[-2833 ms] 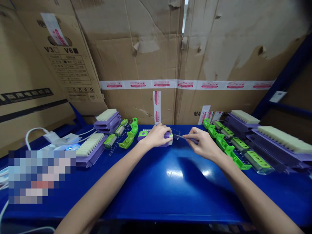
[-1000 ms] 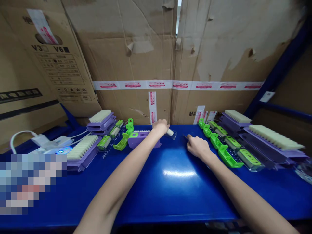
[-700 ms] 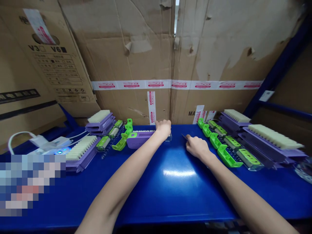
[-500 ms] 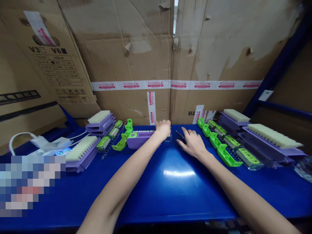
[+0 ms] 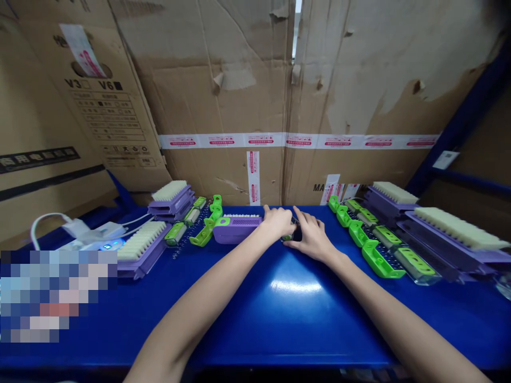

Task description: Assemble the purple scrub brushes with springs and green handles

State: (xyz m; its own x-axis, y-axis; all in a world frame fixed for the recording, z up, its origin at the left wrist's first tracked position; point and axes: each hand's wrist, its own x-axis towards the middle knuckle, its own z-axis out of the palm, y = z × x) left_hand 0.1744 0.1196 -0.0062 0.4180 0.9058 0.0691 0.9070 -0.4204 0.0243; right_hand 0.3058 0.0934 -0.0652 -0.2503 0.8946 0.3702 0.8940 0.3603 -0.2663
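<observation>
A purple brush unit (image 5: 236,229) lies on the blue table (image 5: 279,308) at the back middle. My left hand (image 5: 278,223) rests at its right end, fingers curled over a small clear and green part (image 5: 288,238) that is mostly hidden. My right hand (image 5: 313,235) lies beside it, fingers stretched out flat and touching the left hand's fingers. A dark thin tool shows only as a sliver under the right fingertips.
Rows of green and clear parts (image 5: 379,250) and purple brush units (image 5: 459,231) fill the right side. More brush units (image 5: 139,242), green parts (image 5: 207,229) and a white charger with cables (image 5: 91,234) sit left. Cardboard boxes (image 5: 279,106) wall the back.
My right hand has let go of the thin tool, opened flat and slid left to meet the left hand. My left hand has come down by the purple unit's right end.
</observation>
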